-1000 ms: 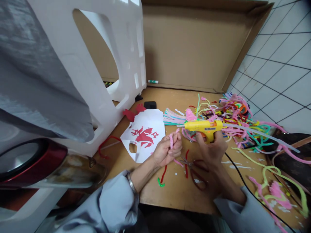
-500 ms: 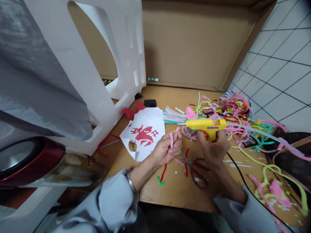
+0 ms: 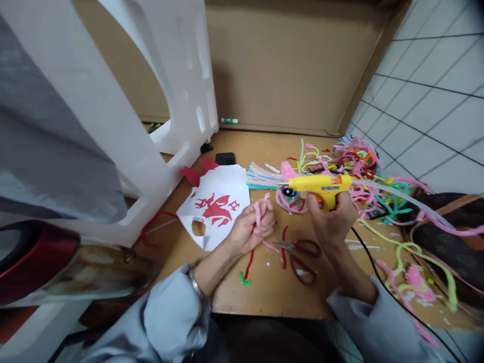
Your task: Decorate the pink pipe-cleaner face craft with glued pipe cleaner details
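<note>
Tabletop (image 3: 230, 300): a heap of fuzzy strips (image 3: 363, 196) is piled toward its back right corner. A white sheet (image 3: 236, 184) with red shapes on it is laid left of centre, well back from the front edge.

Yellow glue gun (image 3: 313, 182) is held above the tabletop, right of centre, nozzle pointed toward the left edge. Its grip is wrapped by the right hand (image 3: 333, 222); trigger pressure can't be told. Probably light and rigid, but likely rear-heavy with the long glue stick (image 3: 401, 195) sticking out behind; some drag likely from the black cord (image 3: 372, 262). Best taken by the grip; the metal nozzle should be treated as hot.

Scissors (image 3: 294, 248) are lying between the hands, nearer the front edge, red loops toward the right edge. Left of them, a red stem with a green end (image 3: 247, 269) is lying near the front edge.

Pink strip (image 3: 258, 214) is held in the closed left hand (image 3: 247, 229), over the middle of the tabletop, apart from the nozzle. Probably near weightless, soft, bendable, easily crushed; best pinched low, with the tip kept free.
</note>
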The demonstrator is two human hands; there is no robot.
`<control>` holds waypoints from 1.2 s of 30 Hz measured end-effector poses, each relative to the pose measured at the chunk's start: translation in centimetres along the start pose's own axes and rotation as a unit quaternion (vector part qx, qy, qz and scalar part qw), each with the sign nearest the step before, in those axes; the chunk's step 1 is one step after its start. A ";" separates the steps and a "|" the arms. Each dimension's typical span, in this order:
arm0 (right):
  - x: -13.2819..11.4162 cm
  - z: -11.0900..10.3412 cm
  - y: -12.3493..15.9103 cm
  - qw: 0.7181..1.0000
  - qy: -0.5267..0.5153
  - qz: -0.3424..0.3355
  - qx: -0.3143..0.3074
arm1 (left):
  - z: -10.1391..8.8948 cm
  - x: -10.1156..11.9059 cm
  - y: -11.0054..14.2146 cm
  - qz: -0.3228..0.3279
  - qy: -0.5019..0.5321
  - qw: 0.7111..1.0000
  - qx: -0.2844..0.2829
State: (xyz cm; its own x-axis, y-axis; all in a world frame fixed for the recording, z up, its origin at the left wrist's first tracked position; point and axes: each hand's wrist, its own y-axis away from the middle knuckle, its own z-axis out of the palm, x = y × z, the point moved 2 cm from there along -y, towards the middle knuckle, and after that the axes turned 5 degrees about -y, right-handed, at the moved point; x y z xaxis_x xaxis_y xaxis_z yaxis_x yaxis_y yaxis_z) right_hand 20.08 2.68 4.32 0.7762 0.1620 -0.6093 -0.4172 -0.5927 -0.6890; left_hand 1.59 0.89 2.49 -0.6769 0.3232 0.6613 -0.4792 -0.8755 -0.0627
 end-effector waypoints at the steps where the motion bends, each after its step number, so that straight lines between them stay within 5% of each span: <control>1: 0.4 -0.3 -0.6 1.000 0.014 0.002 0.010 | 0.0 0.1 0.0 0.005 -0.001 1.000 0.005; 6: 3.3 -1.9 -3.7 0.986 0.159 0.033 0.033 | -0.3 0.5 0.1 0.018 -0.013 0.999 0.048; 13: 6.3 -2.2 -4.6 0.949 0.306 0.058 -0.045 | -0.1 0.6 0.1 0.003 -0.013 0.996 0.093; 28: 5.7 -2.2 -3.8 0.880 0.397 0.007 -0.262 | 0.1 0.4 0.0 0.012 -0.067 0.991 0.114; 36: 6.4 -2.0 -3.6 0.840 0.408 0.115 -0.339 | -0.2 0.0 -0.1 0.011 -0.090 0.991 0.100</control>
State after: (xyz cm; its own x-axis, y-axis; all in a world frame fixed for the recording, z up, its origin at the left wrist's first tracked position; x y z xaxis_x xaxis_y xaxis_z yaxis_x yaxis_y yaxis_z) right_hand 27.48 4.30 3.70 0.8932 -0.4483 -0.0341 -0.4495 -0.8924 -0.0400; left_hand 1.49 1.06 2.33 -0.5665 0.2500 0.7852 -0.3337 -0.9408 0.0587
